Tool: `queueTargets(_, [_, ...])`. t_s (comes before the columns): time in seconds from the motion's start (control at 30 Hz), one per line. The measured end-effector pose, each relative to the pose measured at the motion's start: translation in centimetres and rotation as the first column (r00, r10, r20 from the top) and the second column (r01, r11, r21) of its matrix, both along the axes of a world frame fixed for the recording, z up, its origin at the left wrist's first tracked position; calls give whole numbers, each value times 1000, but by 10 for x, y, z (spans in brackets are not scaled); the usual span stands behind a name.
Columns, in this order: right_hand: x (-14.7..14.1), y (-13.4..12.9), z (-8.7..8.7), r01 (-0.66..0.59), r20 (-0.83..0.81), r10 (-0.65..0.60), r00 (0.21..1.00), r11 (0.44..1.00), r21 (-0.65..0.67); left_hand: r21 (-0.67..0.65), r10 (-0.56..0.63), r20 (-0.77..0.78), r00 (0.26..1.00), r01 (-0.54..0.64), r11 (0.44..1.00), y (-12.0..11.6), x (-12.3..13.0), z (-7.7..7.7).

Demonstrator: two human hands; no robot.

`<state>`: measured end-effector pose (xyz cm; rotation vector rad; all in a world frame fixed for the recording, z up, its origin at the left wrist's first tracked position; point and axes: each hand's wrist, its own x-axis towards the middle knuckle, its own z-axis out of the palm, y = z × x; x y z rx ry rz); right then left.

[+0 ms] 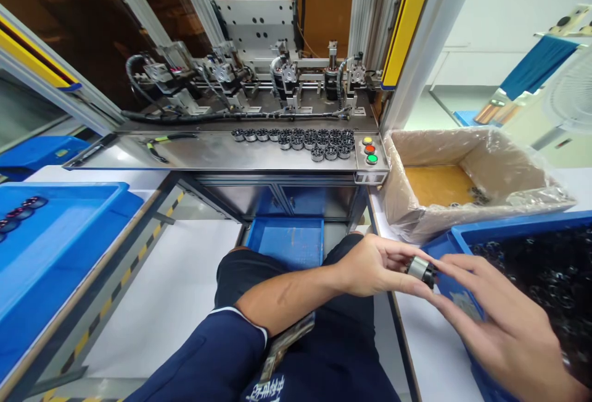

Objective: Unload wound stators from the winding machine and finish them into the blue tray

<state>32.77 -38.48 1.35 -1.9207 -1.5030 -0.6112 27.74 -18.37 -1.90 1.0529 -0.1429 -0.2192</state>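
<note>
A small cylindrical part (pixel 420 272), silver around its side with a black end, is held between both hands at the right, above the edge of the white table. My left hand (pixel 377 266) closes on its left side with thumb and fingers. From the right, my right hand (pixel 490 303) grips its black end with the fingertips. Several similar silver and black rings (pixel 309 140) stand in rows on the metal shelf (pixel 208 155) of the machine.
A plastic-lined carton (pixel 462 137) stands at the right, beside a blue bin full of black parts (pixel 546 272). Yellow, red and green buttons (pixel 370 150) sit on the shelf's right end. A blue tray (pixel 69 223) with dark rings lies left.
</note>
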Motion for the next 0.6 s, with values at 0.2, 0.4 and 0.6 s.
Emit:
queueTargets(0.2, [1,-2,-7,26,182,-26,983,1000,2,52,-37,17,999,37,998,1,1,-2])
queueTargets(0.4, [5,-5,-6,44,195,-43,980,999,-1,97,-80,162,984,65,993,-4,-8,-10])
queueTargets(0.6, [21,-2,-9,40,-270,-45,962,999,-23,377,-131,425,896,-44,925,-4,-22,0])
